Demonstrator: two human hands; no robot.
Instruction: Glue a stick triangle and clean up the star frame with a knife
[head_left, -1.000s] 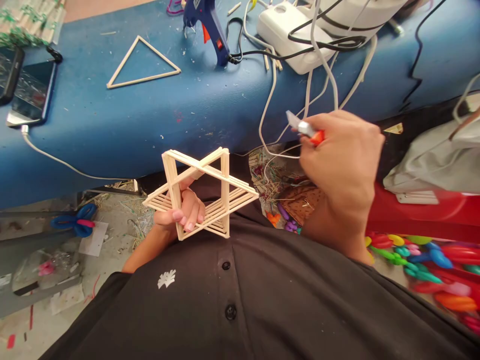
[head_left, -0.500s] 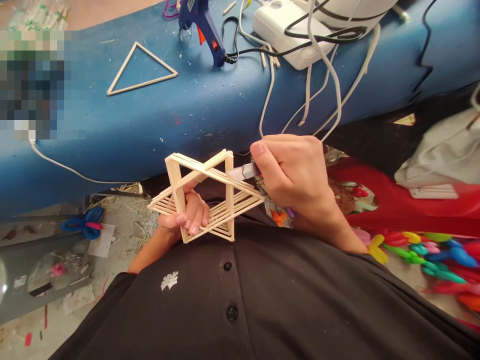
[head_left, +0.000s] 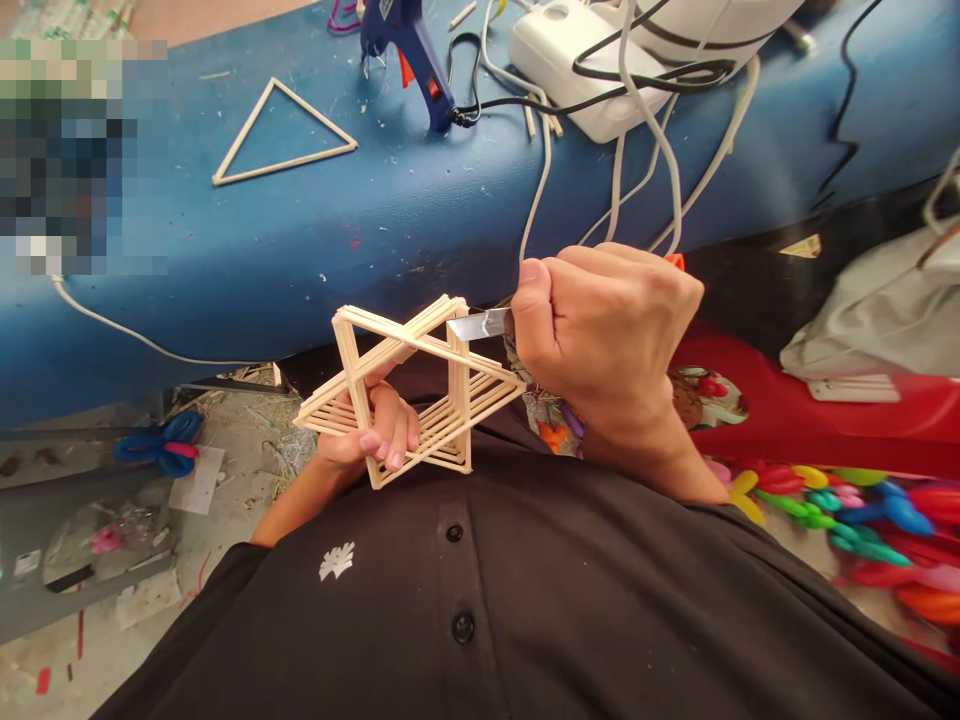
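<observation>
A star-shaped frame (head_left: 457,390), built of several layers of thin wooden sticks, is held up in front of my dark shirt. My left hand (head_left: 390,425) reaches through its lower left part, with the fingers wrapped round the sticks. A utility knife (head_left: 481,325) sits in the closed fist of my right hand (head_left: 600,325); its handle is mostly hidden by the fingers. The blade points left and lies over the star's upper right corner, apparently touching the sticks there. A single triangle of sticks (head_left: 285,165) lies on the blue table beyond.
On the blue table (head_left: 435,210) rest a blue glue gun (head_left: 409,60), a white power adapter box (head_left: 562,70) and tangled cables. To the right are a red plastic surface (head_left: 787,420) and colourful twisted balloons (head_left: 862,510). Scraps litter the floor at left.
My right hand has turned and risen slightly, bringing the knife blade higher on the star's upper right corner. My left hand keeps its hold, and the star has barely shifted.
</observation>
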